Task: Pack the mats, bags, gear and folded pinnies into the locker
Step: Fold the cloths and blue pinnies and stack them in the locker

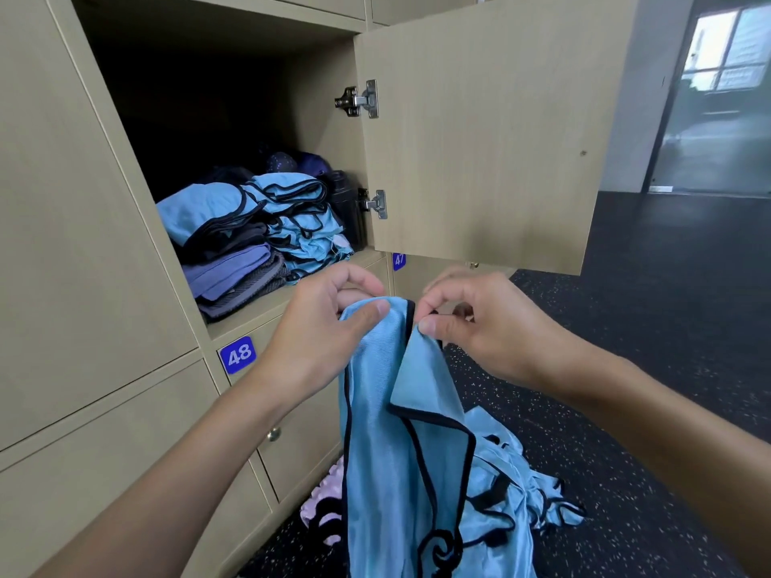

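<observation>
Thing: light-blue pinny [375, 452] hung unfolded before the open locker [321, 131] | left hand [329, 327] pinched one top corner | right hand [492, 327] pinched the other at its black binding | handling: likely light, limp, slippery; best gripped at bound edges | folded pinnies [300, 219] lay stacked inside

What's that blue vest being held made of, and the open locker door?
The blue pinnie looks like thin synthetic knit: slight sheen, fine ribbing, limp drape. The locker door seems matte wood-grain laminate board; faint grain lines show.
</observation>
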`<state>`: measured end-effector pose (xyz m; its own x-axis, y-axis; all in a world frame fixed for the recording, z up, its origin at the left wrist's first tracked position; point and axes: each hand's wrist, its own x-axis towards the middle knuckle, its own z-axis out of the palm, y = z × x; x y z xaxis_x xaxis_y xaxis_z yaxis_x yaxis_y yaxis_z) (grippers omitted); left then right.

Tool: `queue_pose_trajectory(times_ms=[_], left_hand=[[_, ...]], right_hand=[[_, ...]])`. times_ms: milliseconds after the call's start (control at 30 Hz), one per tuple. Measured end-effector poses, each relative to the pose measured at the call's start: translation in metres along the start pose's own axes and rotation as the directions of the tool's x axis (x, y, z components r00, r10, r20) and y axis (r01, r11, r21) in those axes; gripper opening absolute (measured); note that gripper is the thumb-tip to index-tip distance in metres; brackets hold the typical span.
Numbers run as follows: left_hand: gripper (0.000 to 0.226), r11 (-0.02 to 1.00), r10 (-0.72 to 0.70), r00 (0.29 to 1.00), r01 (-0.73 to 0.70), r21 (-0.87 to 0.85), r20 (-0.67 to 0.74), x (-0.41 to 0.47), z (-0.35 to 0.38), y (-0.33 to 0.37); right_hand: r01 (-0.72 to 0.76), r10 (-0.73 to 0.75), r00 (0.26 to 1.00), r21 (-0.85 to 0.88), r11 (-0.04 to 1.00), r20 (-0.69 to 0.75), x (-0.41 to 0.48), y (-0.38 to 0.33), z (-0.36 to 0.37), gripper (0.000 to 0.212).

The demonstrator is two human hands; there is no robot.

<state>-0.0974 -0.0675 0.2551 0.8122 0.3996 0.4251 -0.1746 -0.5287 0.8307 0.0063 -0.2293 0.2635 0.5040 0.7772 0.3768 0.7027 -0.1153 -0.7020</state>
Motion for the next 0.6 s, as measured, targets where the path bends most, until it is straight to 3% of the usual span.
queue_pose_trajectory(times_ms=[267, 467, 533, 600], left_hand=[[0.017, 0.989, 0.107, 0.994, -0.104, -0.109, 0.022, -0.003, 0.0051, 0.009], [0.023, 0.984, 0.174, 0.984, -0.175, 0.039, 0.045, -0.0024, 0.0031, 0.0043], [0.011, 0.985, 0.148, 0.985, -0.155, 0.079, 0.087, -0.0051, 0.0023, 0.0056], [0.022, 0.988, 0.102, 0.988, -0.115, 0.106, 0.114, -0.0092, 0.0034, 0.0081]], right_hand=[[0.013, -0.009, 0.999, 0.113, 0.993, -0.034, 0.0014, -0.0026, 0.0063, 0.022], [-0.015, 0.032, 0.981, 0.093, 0.996, -0.189, 0.0047, 0.0028, 0.0042, 0.025], [-0.004, 0.035, 0.966, 0.123, 0.992, -0.258, 0.0065, 0.0031, 0.0028, 0.024], [0.009, 0.039, 0.953, 0.156, 0.988, -0.301, 0.0072, 0.0027, 0.0017, 0.02]])
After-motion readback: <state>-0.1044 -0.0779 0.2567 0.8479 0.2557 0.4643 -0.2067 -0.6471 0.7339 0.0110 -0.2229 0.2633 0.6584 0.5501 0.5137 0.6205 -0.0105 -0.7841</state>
